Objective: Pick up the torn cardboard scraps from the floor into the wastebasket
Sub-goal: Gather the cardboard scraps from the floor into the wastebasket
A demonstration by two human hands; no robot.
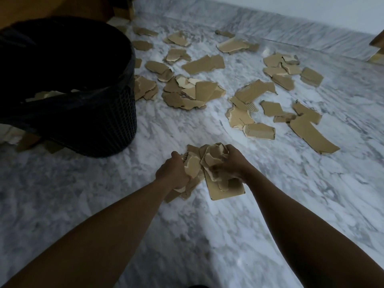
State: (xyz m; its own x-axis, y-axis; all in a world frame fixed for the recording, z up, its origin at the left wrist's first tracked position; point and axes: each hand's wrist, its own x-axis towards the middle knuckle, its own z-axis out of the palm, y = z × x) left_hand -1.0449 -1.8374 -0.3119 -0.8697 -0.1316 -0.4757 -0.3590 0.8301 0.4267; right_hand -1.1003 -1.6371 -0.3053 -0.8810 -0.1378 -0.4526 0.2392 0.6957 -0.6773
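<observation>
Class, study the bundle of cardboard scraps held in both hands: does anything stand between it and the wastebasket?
Nothing visible does. Only bare marble floor lies between the bundle of cardboard scraps, gripped by the left hand and right hand, and the black wastebasket to their left. Its mouth is open.

Dim, cool light; the floor [207, 129] glows palest at centre, greying toward 7 o'clock. The wastebasket [93, 121] at 10 o'clock is almost black, and the skirting [311, 36] at 1 o'clock bows with lens distortion.

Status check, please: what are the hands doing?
Left hand and right hand grip a scrap bundle. Wastebasket ahead-left. Many loose scraps on the floor. Nothing blocks the way.
</observation>
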